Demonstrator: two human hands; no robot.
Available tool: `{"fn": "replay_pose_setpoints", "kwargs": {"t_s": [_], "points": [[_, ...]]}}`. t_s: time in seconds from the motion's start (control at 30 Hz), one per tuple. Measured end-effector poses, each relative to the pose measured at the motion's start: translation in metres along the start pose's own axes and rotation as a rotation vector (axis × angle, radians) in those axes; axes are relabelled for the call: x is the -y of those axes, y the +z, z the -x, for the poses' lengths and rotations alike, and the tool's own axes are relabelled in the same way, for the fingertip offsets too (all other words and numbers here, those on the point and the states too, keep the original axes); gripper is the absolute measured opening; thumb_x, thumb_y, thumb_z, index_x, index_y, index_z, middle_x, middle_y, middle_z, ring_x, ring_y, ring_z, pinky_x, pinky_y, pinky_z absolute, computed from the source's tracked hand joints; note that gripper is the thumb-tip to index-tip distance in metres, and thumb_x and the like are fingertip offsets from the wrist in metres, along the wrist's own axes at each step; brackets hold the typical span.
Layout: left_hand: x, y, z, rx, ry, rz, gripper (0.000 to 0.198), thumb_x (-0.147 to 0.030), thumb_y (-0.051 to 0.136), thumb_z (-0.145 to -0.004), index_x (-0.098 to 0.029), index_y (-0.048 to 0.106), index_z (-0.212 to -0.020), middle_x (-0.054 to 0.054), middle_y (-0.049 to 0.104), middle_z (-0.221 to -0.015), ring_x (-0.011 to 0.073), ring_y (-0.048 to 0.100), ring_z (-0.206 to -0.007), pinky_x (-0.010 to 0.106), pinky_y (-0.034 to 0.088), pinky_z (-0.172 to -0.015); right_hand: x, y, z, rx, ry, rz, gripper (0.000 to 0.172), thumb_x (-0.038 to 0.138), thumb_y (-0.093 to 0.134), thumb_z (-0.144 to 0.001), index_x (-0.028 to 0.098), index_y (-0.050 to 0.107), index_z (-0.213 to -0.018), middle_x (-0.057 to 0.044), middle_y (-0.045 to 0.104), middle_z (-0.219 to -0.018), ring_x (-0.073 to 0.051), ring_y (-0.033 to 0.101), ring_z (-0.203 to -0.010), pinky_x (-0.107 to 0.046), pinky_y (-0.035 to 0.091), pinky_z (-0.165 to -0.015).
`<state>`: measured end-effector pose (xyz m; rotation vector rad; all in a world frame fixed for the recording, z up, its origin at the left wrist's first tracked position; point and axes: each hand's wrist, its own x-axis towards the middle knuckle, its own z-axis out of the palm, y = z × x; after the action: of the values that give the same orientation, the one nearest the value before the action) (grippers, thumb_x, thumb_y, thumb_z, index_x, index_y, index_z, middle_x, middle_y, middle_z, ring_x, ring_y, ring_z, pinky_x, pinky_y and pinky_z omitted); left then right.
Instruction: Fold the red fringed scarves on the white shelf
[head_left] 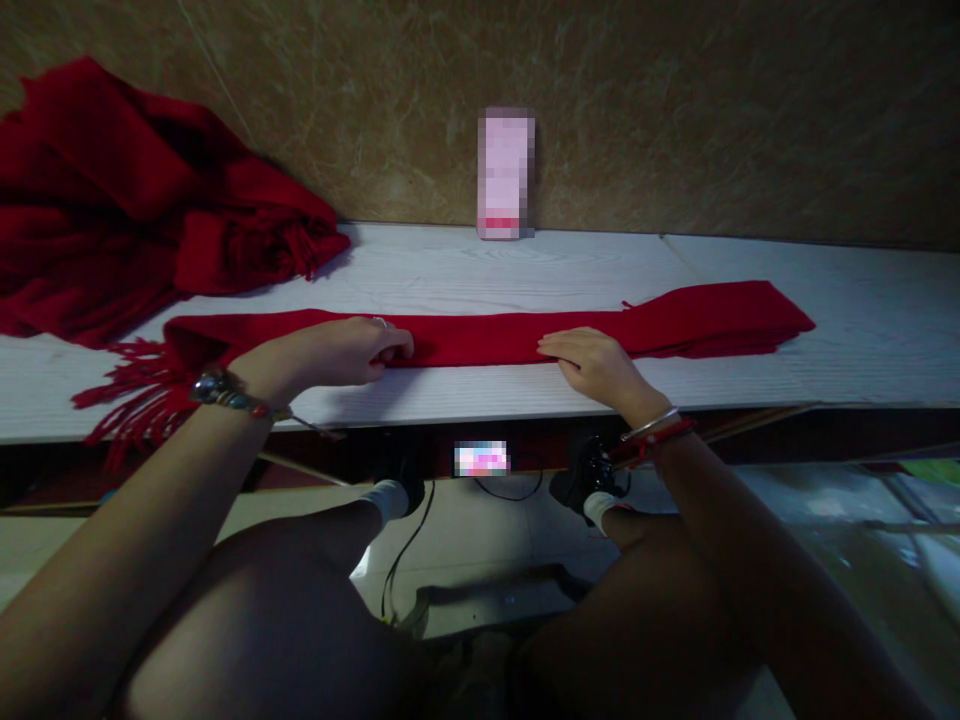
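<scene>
Red scarf (480,340): lying across mid-frame on the worktop (877,330), already forming a narrow folded strip.
Left grip (360,350): curling over the scarf; whether it is pinching, I cannot tell.
Right grip (596,362): resting flat, fingers extending.
Not neatened: fringe (166,385) splaying, left; red cloth (112,190) bunching, upper left.

Worn are a beaded bracelet (238,399), a silver bangle (646,426), a red band (672,432), white socks (388,498) and black shoes (576,484).
</scene>
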<state>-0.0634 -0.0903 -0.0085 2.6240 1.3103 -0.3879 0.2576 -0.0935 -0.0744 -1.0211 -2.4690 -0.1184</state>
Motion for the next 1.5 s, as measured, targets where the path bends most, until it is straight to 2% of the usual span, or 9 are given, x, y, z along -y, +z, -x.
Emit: {"fn": "replay_pose_setpoints", "kwargs": {"t_s": [0.23,0.43,0.63,0.83,0.93,1.1,1.2,1.33,1.5], "points": [[0.002,0.0,0.0,-0.017,0.013,-0.002,0.038,-0.011,0.041,-0.066,-0.018,0.061,-0.098,0.005,0.065,-0.09,0.0157,0.059,-0.08,0.024,0.044,-0.069,0.003,-0.002,0.0,0.04,0.016,0.02,0.039,0.006,0.044,-0.077,0.022,0.072,-0.099,-0.003,0.071,-0.106,-0.02,0.064,-0.103,-0.041,0.049,-0.093],[0.007,-0.003,0.003,-0.21,-0.082,-0.201,0.031,-0.016,0.043,-0.071,-0.022,0.061,-0.095,0.005,0.062,-0.099,0.0196,0.059,-0.086,0.027,0.044,-0.066,0.005,-0.005,0.0,-0.009,0.054,0.045,0.048,0.0,0.039,-0.08,0.024,0.067,-0.11,-0.003,0.067,-0.116,-0.019,0.059,-0.112,-0.044,0.046,-0.097],[0.009,0.01,-0.005,-0.068,0.0,-0.157,0.03,-0.009,0.042,-0.066,-0.02,0.06,-0.088,0.004,0.063,-0.083,0.0169,0.058,-0.071,0.026,0.04,-0.057,0.004,-0.003,0.0,0.084,0.037,0.025,0.047,0.0,0.043,-0.076,0.025,0.07,-0.105,-0.001,0.069,-0.113,-0.019,0.061,-0.108,-0.042,0.047,-0.095],[0.007,0.008,-0.003,-0.067,0.005,-0.109,0.029,-0.011,0.043,-0.066,-0.02,0.06,-0.088,0.003,0.063,-0.08,0.0145,0.057,-0.067,0.024,0.041,-0.057,0.005,-0.003,0.0,0.054,0.033,0.029,0.04,0.005,0.043,-0.077,0.021,0.071,-0.101,-0.003,0.07,-0.11,-0.019,0.063,-0.105,-0.04,0.048,-0.093],[0.003,0.005,-0.002,-0.087,0.012,-0.112,0.023,-0.02,0.044,-0.074,-0.019,0.061,-0.089,0.004,0.063,-0.085,0.0153,0.058,-0.074,0.024,0.044,-0.063,0.008,-0.003,0.0,0.035,0.052,0.012,0.036,0.009,0.045,-0.078,0.023,0.071,-0.099,-0.002,0.071,-0.108,-0.02,0.063,-0.104,-0.041,0.048,-0.092],[-0.013,0.009,-0.015,-0.353,0.029,-0.123,0.038,-0.035,0.033,-0.089,-0.016,0.06,-0.109,0.01,0.058,-0.115,0.0203,0.057,-0.1,0.032,0.043,-0.089,0.015,-0.008,-0.005,0.035,0.052,0.003,0.028,0.017,0.046,-0.082,0.021,0.073,-0.088,-0.005,0.073,-0.101,-0.021,0.064,-0.099,-0.039,0.048,-0.089],[-0.027,0.015,-0.028,-0.409,0.087,-0.092,0.045,-0.033,0.026,-0.093,-0.013,0.053,-0.124,0.013,0.046,-0.135,0.023,0.048,-0.119,0.037,0.037,-0.1,0.019,-0.01,-0.012,0.082,0.047,0.023,0.027,0.018,0.045,-0.082,0.021,0.072,-0.078,-0.005,0.073,-0.089,-0.021,0.065,-0.09,-0.038,0.048,-0.086],[-0.041,0.024,-0.039,-0.284,0.066,-0.032,0.051,-0.032,0.022,-0.096,-0.008,0.035,-0.139,0.016,0.028,-0.149,0.0257,0.026,-0.137,0.042,0.027,-0.108,0.021,-0.006,-0.02,0.083,0.123,0.03,0.029,0.021,0.041,-0.085,0.019,0.069,-0.08,-0.007,0.071,-0.083,-0.021,0.064,-0.083,-0.036,0.049,-0.08],[-0.045,0.028,-0.038,-0.107,-0.077,0.016,0.054,-0.036,0.021,-0.096,-0.018,0.018,-0.147,0.01,0.013,-0.155,0.0291,0.01,-0.141,0.051,0.018,-0.109,0.014,0.007,-0.021,-0.051,0.273,-0.026,0.037,0.023,0.044,-0.086,0.015,0.058,-0.119,-0.013,0.065,-0.115,-0.026,0.058,-0.107,-0.042,0.045,-0.094]]}}
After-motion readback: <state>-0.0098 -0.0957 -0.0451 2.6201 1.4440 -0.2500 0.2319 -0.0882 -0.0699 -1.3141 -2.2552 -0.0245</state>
